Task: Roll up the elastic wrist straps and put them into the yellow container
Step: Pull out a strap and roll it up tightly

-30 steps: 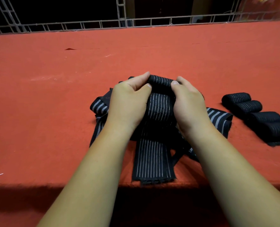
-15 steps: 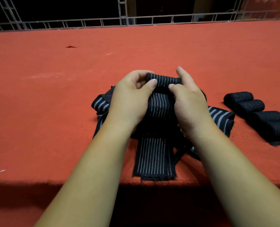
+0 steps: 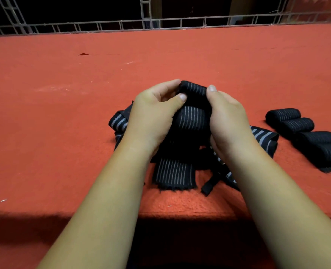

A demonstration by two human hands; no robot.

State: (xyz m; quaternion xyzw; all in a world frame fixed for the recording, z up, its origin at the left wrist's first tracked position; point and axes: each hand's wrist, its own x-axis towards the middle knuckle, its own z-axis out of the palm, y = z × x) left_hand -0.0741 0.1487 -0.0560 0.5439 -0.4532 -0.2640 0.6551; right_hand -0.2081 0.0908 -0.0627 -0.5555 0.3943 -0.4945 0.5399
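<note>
Head view: left hand (image 3: pixel 153 117) and right hand (image 3: pixel 226 117) each pinch an end of the black, white-striped elastic wrist strap (image 3: pixel 191 119), its roll held over the red felt table (image 3: pixel 64 113). The loose tail (image 3: pixel 174 174) has shortened since a second ago, so rolling looks well along.

The nearest rolled strap (image 3: pixel 330 154) is cut off at the right edge.

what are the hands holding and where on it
Both the left hand and right hand pinch the strap at its rolled far end, one at each side of the roll.
</note>
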